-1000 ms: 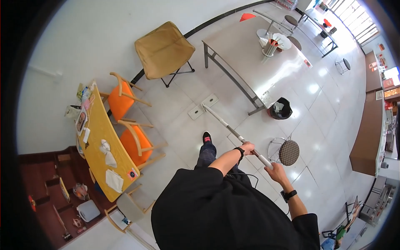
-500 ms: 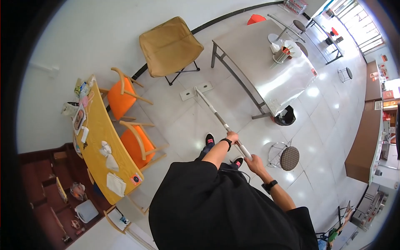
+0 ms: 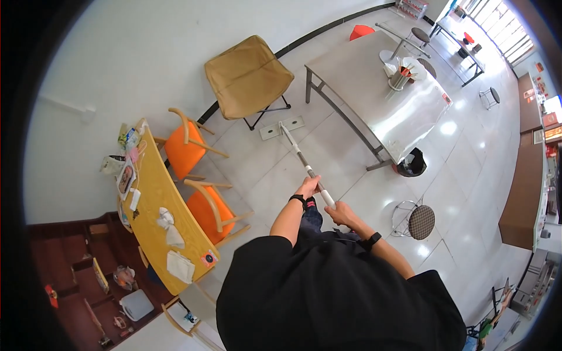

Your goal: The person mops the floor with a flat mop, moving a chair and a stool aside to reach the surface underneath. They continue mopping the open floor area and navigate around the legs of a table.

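Observation:
Both my hands are closed around the handle of a flat mop point(image 3: 300, 158), which slants from my body out to the floor. My left hand point(image 3: 308, 186) grips the grey part of the pole, farther down. Nearer to me, my right hand point(image 3: 341, 213) wraps the white grip at the handle's top end. The mop's wide white head point(image 3: 293, 124) lies flat on the tiles, close to the legs of a tan folding chair point(image 3: 249, 79). Dark watches or bands circle both wrists.
A steel table point(image 3: 357, 76) stands ahead on the right, with a black-lined bin point(image 3: 411, 164) at its near corner. To the right is a round stool point(image 3: 421, 222). Orange chairs point(image 3: 184, 151) line a cluttered yellow table point(image 3: 155, 193) on the left.
The mop head has slid slightly forward, nearer the folding chair. Both hands have shifted left and forward with the handle. The view has turned a little, so the surroundings sit farther right.

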### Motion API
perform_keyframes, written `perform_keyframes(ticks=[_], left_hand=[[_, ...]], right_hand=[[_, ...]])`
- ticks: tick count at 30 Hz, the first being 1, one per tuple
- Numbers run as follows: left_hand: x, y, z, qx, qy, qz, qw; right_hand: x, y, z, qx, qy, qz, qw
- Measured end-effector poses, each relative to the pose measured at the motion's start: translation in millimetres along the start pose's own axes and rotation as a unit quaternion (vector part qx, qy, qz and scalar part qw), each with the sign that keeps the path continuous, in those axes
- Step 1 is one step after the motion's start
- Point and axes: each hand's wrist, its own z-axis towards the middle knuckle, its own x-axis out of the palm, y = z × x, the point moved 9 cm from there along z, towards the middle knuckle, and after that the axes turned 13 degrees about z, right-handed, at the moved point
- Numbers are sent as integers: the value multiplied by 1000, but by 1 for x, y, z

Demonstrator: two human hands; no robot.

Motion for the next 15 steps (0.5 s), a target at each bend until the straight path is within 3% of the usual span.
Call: perform_keyframes(ticks=[3, 10, 14, 15], left_hand=[[4, 12, -2, 7, -35, -21, 999], [62, 49, 0, -12, -90, -133, 987], [122, 71, -14, -2, -69, -146, 987], [144, 76, -21, -11, -29, -116, 993]], right_hand=[[2, -4, -11, 2, 34, 16, 999], [-47, -55, -39, -16, -8, 2, 1000], [-89, -111, -67, -59, -63, -60, 994], [-101, -129, -76, -59, -62, -60, 994]])
